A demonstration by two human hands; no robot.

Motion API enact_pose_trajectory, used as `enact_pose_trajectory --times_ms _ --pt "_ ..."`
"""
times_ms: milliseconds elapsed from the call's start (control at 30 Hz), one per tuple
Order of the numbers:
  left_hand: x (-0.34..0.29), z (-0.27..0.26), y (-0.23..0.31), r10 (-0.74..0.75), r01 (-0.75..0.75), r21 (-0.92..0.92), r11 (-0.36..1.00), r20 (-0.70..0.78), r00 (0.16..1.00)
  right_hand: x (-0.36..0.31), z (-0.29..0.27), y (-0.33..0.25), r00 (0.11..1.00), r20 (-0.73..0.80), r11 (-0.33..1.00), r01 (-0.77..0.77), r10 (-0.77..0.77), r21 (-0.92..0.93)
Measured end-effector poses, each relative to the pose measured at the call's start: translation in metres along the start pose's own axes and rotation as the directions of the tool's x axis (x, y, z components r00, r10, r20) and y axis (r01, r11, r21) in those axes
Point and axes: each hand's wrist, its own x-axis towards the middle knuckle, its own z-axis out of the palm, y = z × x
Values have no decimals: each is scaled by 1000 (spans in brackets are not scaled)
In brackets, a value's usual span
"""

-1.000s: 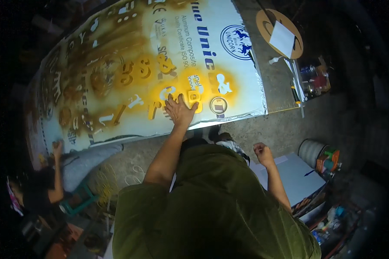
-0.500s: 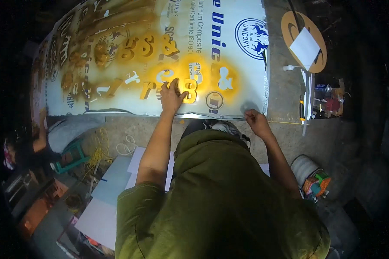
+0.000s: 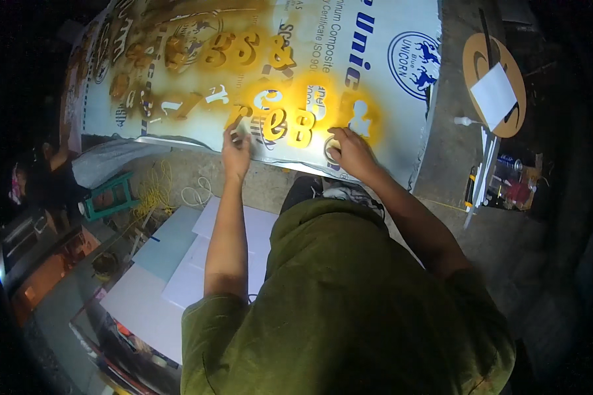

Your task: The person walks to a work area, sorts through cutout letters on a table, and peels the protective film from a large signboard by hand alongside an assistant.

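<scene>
The printed white panel [image 3: 402, 141] bears yellow overspray and several pale letter shapes. At its near edge my left hand [image 3: 236, 148] has its thumb and fingers around a yellow cut-out letter [image 3: 236, 116], with a pale patch beside it; the fingertips are partly hidden. Two more yellow cut-out letters, a rounded one [image 3: 275, 125] and a two-looped one [image 3: 301, 128], lie flat between my hands, touched by neither. My right hand [image 3: 352, 155] reaches in over the panel with fingers apart and nothing in them, just below a pale curled shape [image 3: 360, 118].
To the right lie an orange-brown oval board [image 3: 514, 118] with a white sheet [image 3: 494, 97] on it, white strips [image 3: 484, 171] and a yellow-black cutter [image 3: 470, 187]. Pale sheets [image 3: 178, 263], a green stool [image 3: 110, 197] and yellow cord [image 3: 155, 187] are at left, near another person [image 3: 43, 174].
My left hand has moved left, off the rounded and two-looped letters, to the letter beside them. My right hand has come from the panel's edge onto the panel. The view has shifted slightly.
</scene>
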Motion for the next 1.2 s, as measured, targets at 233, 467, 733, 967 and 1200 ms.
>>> enact_pose_trajectory --times_ms 233,467,733,967,1200 --pt "-2 44 8 109 -124 148 981 103 989 42 41 -4 996 -40 994 -82 85 76" --pt "19 59 17 56 -126 346 930 204 977 64 54 -20 974 -127 981 -183 189 61" --pt "39 50 14 107 -219 347 912 314 943 75 75 -45 927 -117 932 -361 355 -30" --pt "50 -12 9 161 -304 272 913 445 881 82 84 -67 858 -209 860 -497 469 -113" --pt "32 -105 -35 275 -271 -52 961 261 925 85 89 -77 847 -155 831 -530 508 -172"
